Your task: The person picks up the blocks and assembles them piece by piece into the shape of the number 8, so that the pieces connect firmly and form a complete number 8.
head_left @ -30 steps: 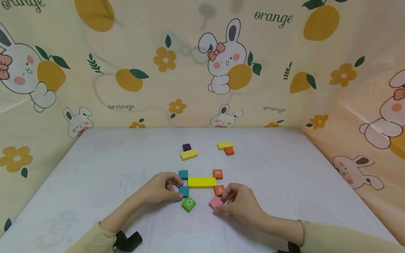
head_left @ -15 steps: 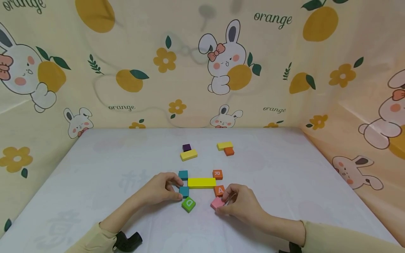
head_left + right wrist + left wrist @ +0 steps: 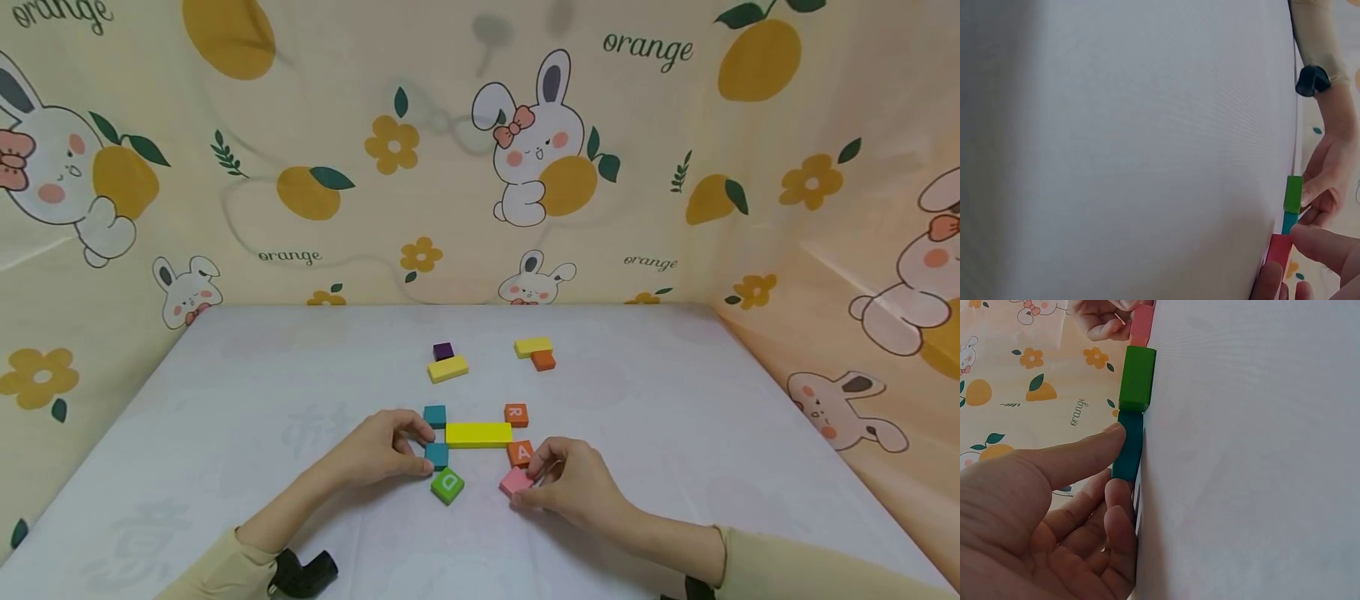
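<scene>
On the white table, my left hand point(image 3: 378, 450) holds the lower teal block point(image 3: 437, 457) at its left side, thumb and fingertips against it. Just below it lies a green letter block point(image 3: 447, 486), turned cornerwise. My right hand point(image 3: 577, 483) pinches a pink block point(image 3: 514, 482) between thumb and fingers, right under the orange A block point(image 3: 520, 454). A long yellow block point(image 3: 478, 435) spans between the teal and orange blocks. Above are the upper teal block point(image 3: 435, 417) and the orange R block point(image 3: 516, 415). The left wrist view shows the thumb on the teal block point(image 3: 1129, 447).
Farther back lie a purple block point(image 3: 443, 351) against a yellow block point(image 3: 447, 369), and another yellow block point(image 3: 533, 347) with an orange block point(image 3: 543, 361). A rabbit-and-orange printed cloth point(image 3: 450, 192) stands behind the table and along its sides.
My right hand has shifted the pink block slightly to the right over the last second, mostly in the first half. The left hand and the other blocks stay put.
</scene>
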{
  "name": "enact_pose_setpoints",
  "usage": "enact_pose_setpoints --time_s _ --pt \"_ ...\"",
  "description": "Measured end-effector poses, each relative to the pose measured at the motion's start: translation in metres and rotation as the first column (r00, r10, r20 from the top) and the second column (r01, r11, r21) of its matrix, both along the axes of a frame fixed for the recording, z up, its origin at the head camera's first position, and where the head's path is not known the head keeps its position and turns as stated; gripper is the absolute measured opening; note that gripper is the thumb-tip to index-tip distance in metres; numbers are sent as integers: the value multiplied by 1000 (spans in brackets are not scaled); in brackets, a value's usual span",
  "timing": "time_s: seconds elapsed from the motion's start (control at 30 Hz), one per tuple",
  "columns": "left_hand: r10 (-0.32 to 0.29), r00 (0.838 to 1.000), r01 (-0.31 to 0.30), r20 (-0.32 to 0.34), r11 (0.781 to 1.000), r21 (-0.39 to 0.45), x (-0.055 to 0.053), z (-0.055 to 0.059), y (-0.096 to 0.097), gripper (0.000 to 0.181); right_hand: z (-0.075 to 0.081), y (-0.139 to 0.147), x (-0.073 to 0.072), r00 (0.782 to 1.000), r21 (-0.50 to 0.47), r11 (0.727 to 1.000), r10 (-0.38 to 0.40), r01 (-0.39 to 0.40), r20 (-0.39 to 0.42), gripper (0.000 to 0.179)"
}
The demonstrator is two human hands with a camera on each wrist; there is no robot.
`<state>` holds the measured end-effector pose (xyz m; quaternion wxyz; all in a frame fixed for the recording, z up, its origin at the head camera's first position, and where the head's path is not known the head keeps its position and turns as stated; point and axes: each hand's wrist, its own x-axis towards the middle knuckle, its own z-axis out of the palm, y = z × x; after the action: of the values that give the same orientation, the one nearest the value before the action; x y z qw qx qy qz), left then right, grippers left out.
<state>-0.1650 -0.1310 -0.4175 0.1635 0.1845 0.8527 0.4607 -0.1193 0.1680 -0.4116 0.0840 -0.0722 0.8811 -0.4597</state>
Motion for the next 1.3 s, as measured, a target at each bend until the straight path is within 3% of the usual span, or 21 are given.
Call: enact_pose_setpoints --time_s 0.27,0.53,0.8,1.13,1.3 --pt "-4 1000 4 4 1000 3 -1 -2 0 34 0 9 -5 995 -132 991 -2 14 96 33" --pt "8 1000 -8 15 1000 -2 -1 -2 1 33 9 19 -21 991 -249 964 -67 95 118 28" --pt "-1 1000 1 5 1000 0 -1 -1 0 34 12 30 -59 994 -258 960 -104 106 20 29" --pt "-8 1000 8 1 1000 0 -1 -1 -1 34 8 45 -114 992 -178 984 -8 -15 -127 35" --pt "-14 1000 14 9 1000 -1 -2 -2 -2 34 5 55 -137 987 -174 984 9 -37 -159 33"
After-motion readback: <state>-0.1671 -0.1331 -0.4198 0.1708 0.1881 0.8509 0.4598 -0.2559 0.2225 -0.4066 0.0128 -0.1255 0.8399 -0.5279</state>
